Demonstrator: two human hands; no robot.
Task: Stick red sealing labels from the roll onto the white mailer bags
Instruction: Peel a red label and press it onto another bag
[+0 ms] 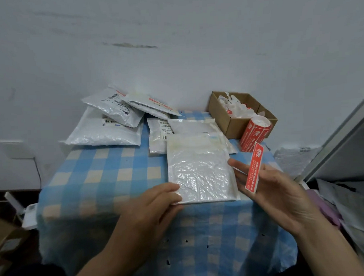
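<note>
From the head camera I saw both hands over the bench (99,183), which was covered in a blue and cream checked cloth (222,230).

My left hand (150,204) gripped the near left corner of the white mailer bag (199,170). Its thumb lay on top and the fingers curled at the bag's edge, pinching that corner. The bag lay flat on the cloth between the two hands.

My right hand (277,192) was spread, palm turned inward and fingers straight. Its foremost fingertip was right at the bag's right edge, though I could not tell whether it touched. A single red label (253,168) lay across those straight fingers and stood up past them. Whether it was stuck to the skin or just resting there, I could not tell.

Just beyond the right hand stood the roll of red labels (255,132), leaning against a cardboard box (219,113) that held scraps of white paper. Beyond the left hand lay a loose pile of other mailer bags (105,130), several bearing printed shipping labels.
</note>
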